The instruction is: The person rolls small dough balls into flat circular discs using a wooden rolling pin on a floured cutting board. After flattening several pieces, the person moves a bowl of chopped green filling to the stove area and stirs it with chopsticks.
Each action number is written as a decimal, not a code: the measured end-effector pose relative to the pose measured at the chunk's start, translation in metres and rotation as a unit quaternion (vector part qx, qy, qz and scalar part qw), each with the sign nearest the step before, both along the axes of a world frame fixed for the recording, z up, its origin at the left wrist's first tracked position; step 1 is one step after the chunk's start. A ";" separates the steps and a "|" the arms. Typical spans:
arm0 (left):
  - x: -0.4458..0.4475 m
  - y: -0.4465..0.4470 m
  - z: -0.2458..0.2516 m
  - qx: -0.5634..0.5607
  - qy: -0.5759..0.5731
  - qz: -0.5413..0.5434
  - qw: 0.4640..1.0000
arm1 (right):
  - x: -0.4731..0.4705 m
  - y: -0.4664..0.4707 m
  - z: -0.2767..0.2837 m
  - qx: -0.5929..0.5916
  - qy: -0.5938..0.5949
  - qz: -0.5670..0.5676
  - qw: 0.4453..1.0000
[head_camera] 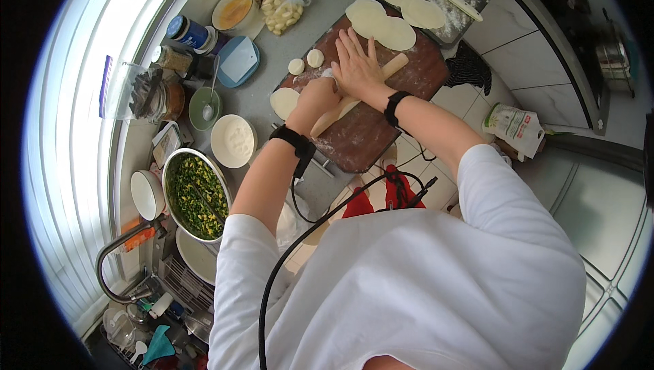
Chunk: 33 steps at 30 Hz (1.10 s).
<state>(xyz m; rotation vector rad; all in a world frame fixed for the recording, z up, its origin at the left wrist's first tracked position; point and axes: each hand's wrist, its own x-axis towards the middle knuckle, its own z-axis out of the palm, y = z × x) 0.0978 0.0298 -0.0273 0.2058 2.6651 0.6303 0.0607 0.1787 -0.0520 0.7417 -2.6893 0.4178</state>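
Observation:
My right hand (357, 66) lies flat across a wooden rolling pin (394, 66), palm down with the fingers spread. Just beside it, my left hand (318, 98) is curled over the pin's nearer part. A whitish, floury piece of dough (328, 73) shows at the left fingers; most of it is hidden by the hands. Under both hands is a floured reddish-brown board (352, 147). Two small dough rounds (305, 62) sit at its left edge, with one flat dough wrapper (284, 103) below them. Several overlapping wrappers (380, 22) lie at the board's far end.
A floured dark tray (452, 38) with more wrappers and a light-handled tool (461, 5) adjoins the board. To the left stand a flour bowl (233, 141), a green bowl with a spoon (205, 109), a basin of chopped green-and-yellow filling (198, 196), and jars. A black cable (286, 262) crosses my front.

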 end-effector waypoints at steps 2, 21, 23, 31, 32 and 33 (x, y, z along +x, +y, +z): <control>0.001 -0.001 -0.004 -0.015 0.009 0.017 1.000 | 0.022 0.018 0.005 0.019 -0.063 0.020 0.998; -0.002 -0.002 -0.012 0.005 0.027 0.009 1.000 | 0.069 0.055 0.014 0.009 -0.108 0.046 0.993; -0.007 -0.009 -0.015 0.015 0.060 0.043 0.997 | 0.092 0.082 0.014 0.017 -0.132 0.064 0.989; -0.006 -0.014 -0.006 0.122 -0.139 0.144 0.972 | 0.094 0.103 0.016 0.034 -0.103 0.070 0.992; -0.001 -0.010 -0.003 0.163 -0.238 0.133 0.948 | 0.088 0.097 0.016 0.036 -0.099 0.067 0.992; 0.002 -0.006 0.000 0.144 -0.237 0.116 0.954 | 0.081 0.088 0.015 0.045 -0.090 0.059 0.993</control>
